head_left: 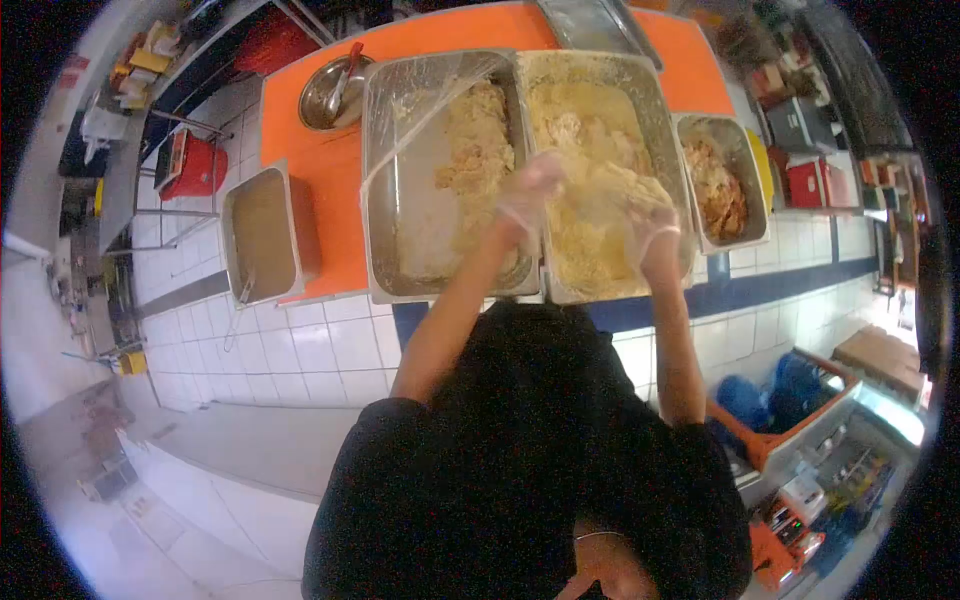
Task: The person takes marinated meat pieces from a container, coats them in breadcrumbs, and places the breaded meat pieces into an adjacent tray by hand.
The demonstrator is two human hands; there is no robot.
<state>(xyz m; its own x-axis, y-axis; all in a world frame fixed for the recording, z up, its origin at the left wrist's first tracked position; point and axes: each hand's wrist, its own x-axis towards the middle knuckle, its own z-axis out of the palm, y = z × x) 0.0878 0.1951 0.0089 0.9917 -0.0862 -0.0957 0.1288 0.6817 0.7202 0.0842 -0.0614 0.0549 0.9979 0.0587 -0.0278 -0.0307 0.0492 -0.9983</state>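
Note:
Two large metal trays stand side by side on an orange table. The right tray point(555, 281) holds pale yellow flour and coated pieces; the left tray point(384, 285) has coated pieces point(476, 140) along its right side and plastic film over part of it. My left hand point(532, 190), in a clear glove, is over the rim between the trays, blurred by motion, its fingers unclear. My right hand point(655, 225), also gloved, is at the right side of the right tray, against a floury coated piece point(632, 188). Its fingers are smeared too.
A smaller tray point(718, 185) of reddish marinated pieces stands at the right. On the left are a deep metal container point(262, 235) with cloudy liquid and a round bowl point(318, 97) with a red-handled utensil point(345, 80). Another metal tray point(590, 25) lies at the back.

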